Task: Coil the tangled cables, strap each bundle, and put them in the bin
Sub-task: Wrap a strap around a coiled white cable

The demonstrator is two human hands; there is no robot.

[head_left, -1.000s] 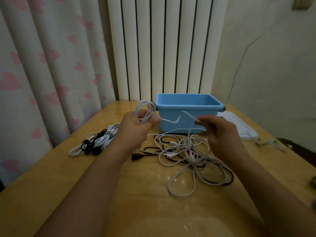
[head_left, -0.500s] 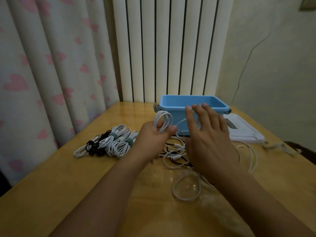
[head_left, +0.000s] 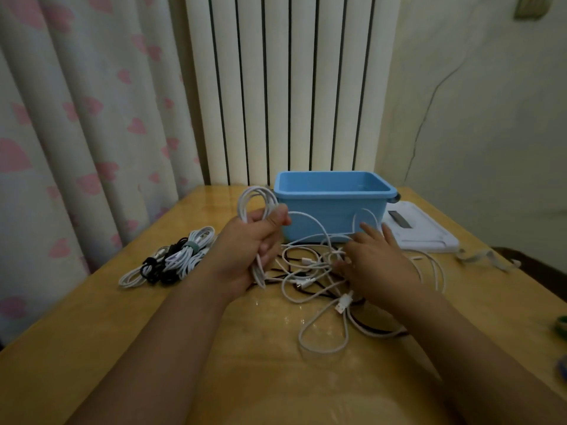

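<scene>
Blue bin (head_left: 331,216), white and black cables (head_left: 322,271), pink-heart curtain (head_left: 76,133), yellowish wood table (head_left: 153,332).

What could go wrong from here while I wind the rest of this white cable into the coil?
1. The white coil in the left hand still trails into the tangled pile; pulling may tighten knots or drag the black cable along.
2. The right hand lies on the pile, so it may pin the strand.
3. The coil is unstrapped; a loosened grip could let its loops spring apart.
</scene>
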